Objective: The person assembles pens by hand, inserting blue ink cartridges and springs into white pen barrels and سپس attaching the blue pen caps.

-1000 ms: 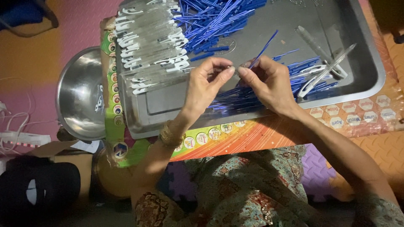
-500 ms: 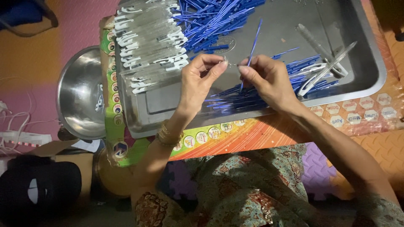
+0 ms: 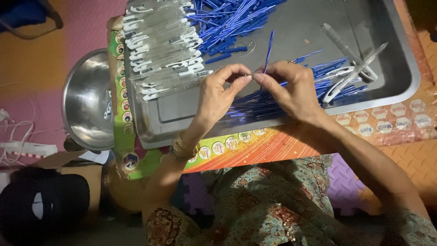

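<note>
Here, thin blue pen refill (image 3: 269,49), upright, in right hand (image 3: 291,91) pinching grip.

A home floor used for piecework: foam puzzle mats (image 3: 409,159), a steel tray (image 3: 291,36) of blue pen refills (image 3: 232,18) and clear pen barrels (image 3: 159,41), a steel bowl (image 3: 86,100) beside it.

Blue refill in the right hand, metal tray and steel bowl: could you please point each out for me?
Blue refill (image 3: 269,45), head view, mid-shaft above the right hand.
Metal tray (image 3: 291,23), head view, bare floor.
Steel bowl (image 3: 88,98), head view, inner wall.
</note>
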